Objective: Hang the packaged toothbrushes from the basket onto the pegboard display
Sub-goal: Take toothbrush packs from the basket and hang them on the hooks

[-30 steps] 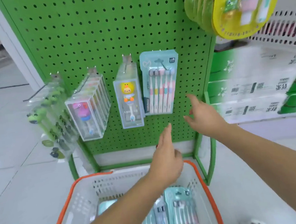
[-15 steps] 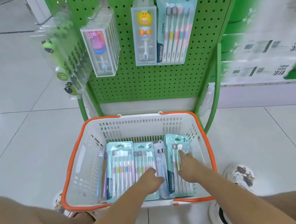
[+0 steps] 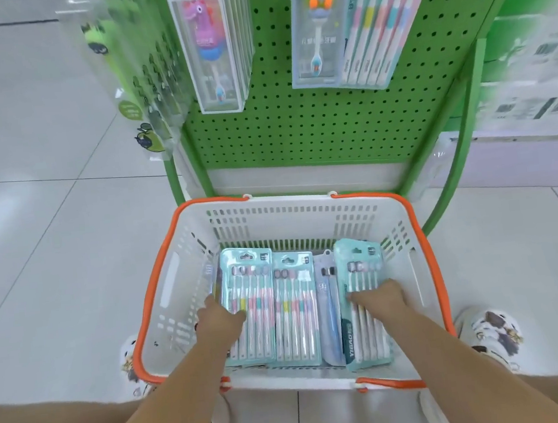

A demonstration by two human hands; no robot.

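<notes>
A white basket with an orange rim (image 3: 305,210) stands on the floor below the green pegboard (image 3: 313,128). Inside lie several teal packs of toothbrushes. My left hand (image 3: 220,319) closes over the left edge of the leftmost pack (image 3: 254,283), thumb at its outer side. My right hand (image 3: 381,295) grips the rightmost pack (image 3: 366,333), which is tilted up from the basket floor. Between them lie a middle pack (image 3: 295,299) and a pale blue pack (image 3: 329,309). One matching teal pack (image 3: 376,39) hangs on the pegboard at the upper right.
Boxed children's toothbrushes hang on the board: a pink-figure row (image 3: 208,46), a yellow-figure box (image 3: 317,31) and green-figure packs (image 3: 132,71) at the left. The green stand frame (image 3: 456,172) curves down at the right. My shoes (image 3: 490,330) flank the basket on the tiled floor.
The view has dropped from the pegboard to the basket. Both hands came down from the board into the basket; the left moved to the leftmost pack, and the right pack has tilted up.
</notes>
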